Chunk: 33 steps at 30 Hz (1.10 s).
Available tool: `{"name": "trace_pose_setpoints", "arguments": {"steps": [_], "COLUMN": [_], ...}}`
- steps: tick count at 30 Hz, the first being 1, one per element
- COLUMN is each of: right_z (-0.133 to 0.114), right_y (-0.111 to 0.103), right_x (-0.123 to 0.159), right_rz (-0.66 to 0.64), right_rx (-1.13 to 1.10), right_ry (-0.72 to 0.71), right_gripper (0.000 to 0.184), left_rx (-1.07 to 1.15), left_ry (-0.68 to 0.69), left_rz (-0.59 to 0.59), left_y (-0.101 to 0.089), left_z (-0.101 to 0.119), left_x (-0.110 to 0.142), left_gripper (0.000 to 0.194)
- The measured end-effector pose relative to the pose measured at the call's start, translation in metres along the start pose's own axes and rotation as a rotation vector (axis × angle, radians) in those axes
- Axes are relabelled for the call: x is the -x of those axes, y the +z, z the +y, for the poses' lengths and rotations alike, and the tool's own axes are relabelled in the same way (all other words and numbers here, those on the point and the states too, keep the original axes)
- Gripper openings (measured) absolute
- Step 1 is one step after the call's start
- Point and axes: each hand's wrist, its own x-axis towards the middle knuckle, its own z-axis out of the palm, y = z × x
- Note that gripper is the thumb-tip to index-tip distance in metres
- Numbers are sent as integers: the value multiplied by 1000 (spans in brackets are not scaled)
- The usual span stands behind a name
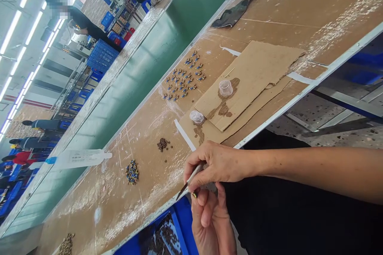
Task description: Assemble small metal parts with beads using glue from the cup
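My right hand [217, 164] reaches in from the right and is closed on a pair of metal tweezers [188, 183], tips pointing down past the bench edge. Just below it, my left hand [209, 217] is held palm up, fingers curled, pinching a tiny dark and yellow part [194, 195] right at the tweezer tips. On the brown bench [143, 191] ahead lie a heap of small blue-gold parts [132, 172], a heap of tiny brown beads [162, 144], and neat rows of blue parts [184, 77].
Two clear plastic cups [226, 87] [196, 116] sit on stained cardboard [257, 67]. A dark cloth [236, 8] lies further along. A white bottle [80, 158] rests on the green conveyor belt [155, 55]. A blue bin [167, 239] of brown parts sits under the edge. Other people work at far left.
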Motion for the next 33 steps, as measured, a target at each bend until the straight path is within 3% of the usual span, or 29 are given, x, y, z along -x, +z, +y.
{"name": "trace_pose_setpoints", "arguments": {"steps": [3,7,11,15,18,24,29,33], "right_z": [2,6,10,8,3,-1,-1,-3], "right_y": [-1,-1,2,7,8,2,1,1], "right_x": [0,1,7,16,21,23,22,21], "right_rz": [35,260,195,117,86,-103,-154,-148], "right_rx": [94,185,411,538,428,37,-108,-76], "right_ry": [-85,-79,-212,-286,-203,22,50,52], "right_gripper": [11,13,23,34,24,15,19,15], "left_rx": [-30,-109,-150,-233,-394,-721,-774,-792], "left_ry": [8,20,-53,-12,67,370,385,385], "left_rz": [38,102,131,164,231,301,317,314], "left_y": [-1,1,5,4,1,4,11,13], "left_z": [1,6,12,15,15,11,12,14], "left_x": [1,0,-2,-3,-4,-6,-7,-6], "left_gripper": [33,21,16,10,4,19,17,17]}}
